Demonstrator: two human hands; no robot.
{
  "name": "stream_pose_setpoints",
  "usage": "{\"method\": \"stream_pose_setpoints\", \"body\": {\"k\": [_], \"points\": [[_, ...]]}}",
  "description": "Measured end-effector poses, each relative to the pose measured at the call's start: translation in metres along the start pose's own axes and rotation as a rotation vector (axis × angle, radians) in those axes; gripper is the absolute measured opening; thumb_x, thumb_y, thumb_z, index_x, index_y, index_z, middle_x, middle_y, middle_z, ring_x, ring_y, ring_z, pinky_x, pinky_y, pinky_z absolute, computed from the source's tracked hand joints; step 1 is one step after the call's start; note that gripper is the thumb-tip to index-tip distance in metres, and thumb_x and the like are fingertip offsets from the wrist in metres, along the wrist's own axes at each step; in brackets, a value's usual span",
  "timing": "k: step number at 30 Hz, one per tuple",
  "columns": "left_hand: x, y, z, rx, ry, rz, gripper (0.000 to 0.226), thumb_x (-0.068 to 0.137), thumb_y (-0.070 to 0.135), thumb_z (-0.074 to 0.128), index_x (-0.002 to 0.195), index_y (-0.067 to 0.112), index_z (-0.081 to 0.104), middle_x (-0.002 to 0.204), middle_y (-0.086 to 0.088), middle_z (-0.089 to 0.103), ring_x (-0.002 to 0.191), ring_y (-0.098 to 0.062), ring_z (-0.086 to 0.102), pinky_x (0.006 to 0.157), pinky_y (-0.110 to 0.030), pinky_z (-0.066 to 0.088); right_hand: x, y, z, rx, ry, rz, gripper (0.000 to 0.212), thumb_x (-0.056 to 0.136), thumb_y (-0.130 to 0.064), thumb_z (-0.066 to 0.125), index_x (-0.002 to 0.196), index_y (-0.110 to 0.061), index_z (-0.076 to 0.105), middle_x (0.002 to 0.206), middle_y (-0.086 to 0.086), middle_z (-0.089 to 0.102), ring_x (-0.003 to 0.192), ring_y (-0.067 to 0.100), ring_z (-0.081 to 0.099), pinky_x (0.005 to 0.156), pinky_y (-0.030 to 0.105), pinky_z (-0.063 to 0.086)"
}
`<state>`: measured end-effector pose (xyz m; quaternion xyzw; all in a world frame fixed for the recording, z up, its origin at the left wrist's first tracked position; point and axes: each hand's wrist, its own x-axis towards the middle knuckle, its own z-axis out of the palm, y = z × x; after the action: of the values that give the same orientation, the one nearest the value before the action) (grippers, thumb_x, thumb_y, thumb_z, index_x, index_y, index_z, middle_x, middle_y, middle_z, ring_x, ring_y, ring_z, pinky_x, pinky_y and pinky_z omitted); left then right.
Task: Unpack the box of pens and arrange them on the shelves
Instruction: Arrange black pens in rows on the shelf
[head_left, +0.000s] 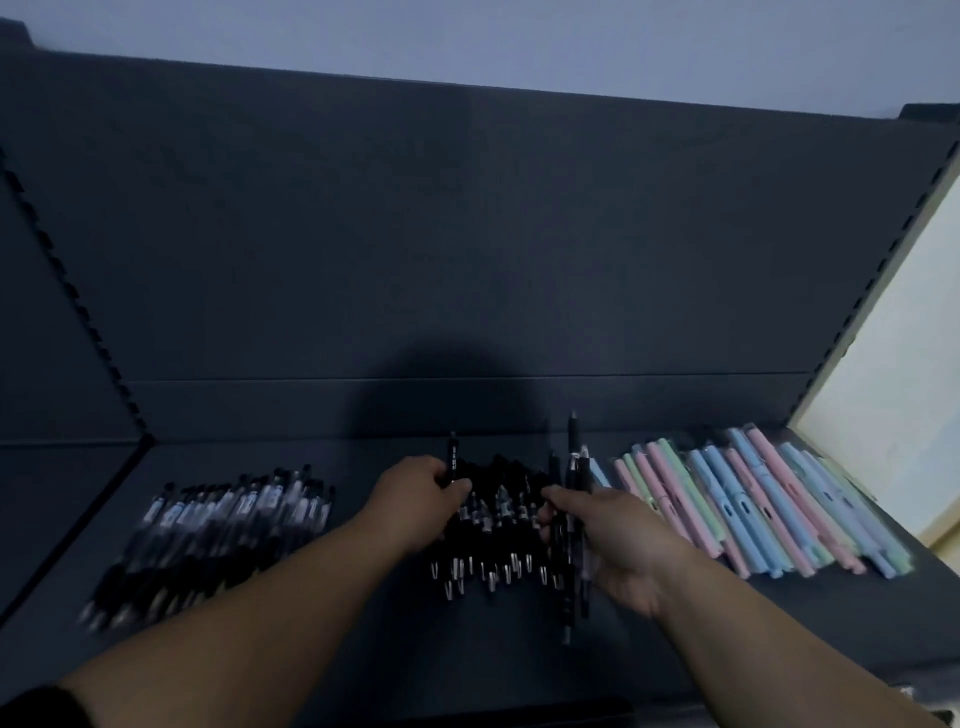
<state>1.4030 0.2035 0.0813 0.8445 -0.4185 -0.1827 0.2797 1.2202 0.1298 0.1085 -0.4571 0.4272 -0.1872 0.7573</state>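
The left hand (421, 501) is pinching one pen from the black pens (493, 519), the right hand (618, 540) is clutching several; jostled loose ones are probably risking rolling off the shelf (363, 649).

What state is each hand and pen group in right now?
left hand: grips black pens at the pile's left edge.
right hand: holds black pens at its right edge.
black pens: loose pile between the hands, on the shelf.
clear-barrel pens: lying in a row, untouched.
pastel pens: lying in a row, untouched.
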Motion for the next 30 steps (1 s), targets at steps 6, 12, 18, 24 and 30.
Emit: {"method": "stream_pose_setpoints", "body": {"k": [6,12,18,24,30], "points": [[-0.007,0.003,0.032,0.122,0.168,0.036,0.055,0.091,0.033,0.057,0.141,0.015,0.040,0.134,-0.008,0.045,0.120,-0.021,0.047,0.097,-0.022,0.035,0.012,-0.009,-0.023,-0.058,-0.145,0.022,0.011,0.099,-0.013,0.052,0.102,-0.003,0.055,0.066,0.005,0.063,0.051,0.013,0.058,0.044,0.023,0.046],[-0.025,-0.007,0.050,0.053,0.099,-0.015,0.059,0.099,0.032,0.044,0.151,0.018,0.020,0.156,-0.005,0.020,0.142,-0.017,0.023,0.112,-0.019,0.018,0.021,-0.008,-0.038,-0.017,-0.241,0.089,0.021,0.097,-0.012,0.055,0.115,-0.001,0.054,0.070,0.006,0.063,0.057,0.016,0.059,0.049,0.026,0.050],[-0.037,0.034,0.042,-0.113,0.368,0.042,0.039,0.094,0.032,0.055,0.131,0.018,0.054,0.126,0.002,0.053,0.111,-0.008,0.051,0.091,-0.010,0.031,0.020,-0.007,-0.040,-0.171,-0.343,0.070,0.013,0.098,-0.025,0.055,0.104,-0.015,0.060,0.069,-0.001,0.061,0.056,0.011,0.054,0.050,0.024,0.044],[-0.043,0.068,0.031,-1.008,-0.043,-0.248,0.014,0.091,0.020,0.061,0.094,0.006,0.066,0.079,-0.006,0.066,0.069,-0.015,0.060,0.067,-0.026,0.052,0.009,-0.013,-0.040,-0.300,-0.496,0.070,0.015,0.097,-0.031,0.055,0.097,-0.018,0.060,0.072,0.001,0.058,0.055,0.010,0.051,0.047,0.022,0.041],[-0.042,0.060,0.013,-1.203,0.268,-0.203,0.014,0.089,0.006,0.062,0.076,0.011,0.059,0.069,-0.001,0.056,0.061,-0.006,0.057,0.057,-0.011,0.052,0.019,-0.015,-0.052,-0.324,-0.279,0.046,0.025,0.099,-0.034,0.051,0.101,-0.010,0.057,0.068,0.005,0.058,0.048,0.012,0.048,0.042,0.021,0.038]]}}
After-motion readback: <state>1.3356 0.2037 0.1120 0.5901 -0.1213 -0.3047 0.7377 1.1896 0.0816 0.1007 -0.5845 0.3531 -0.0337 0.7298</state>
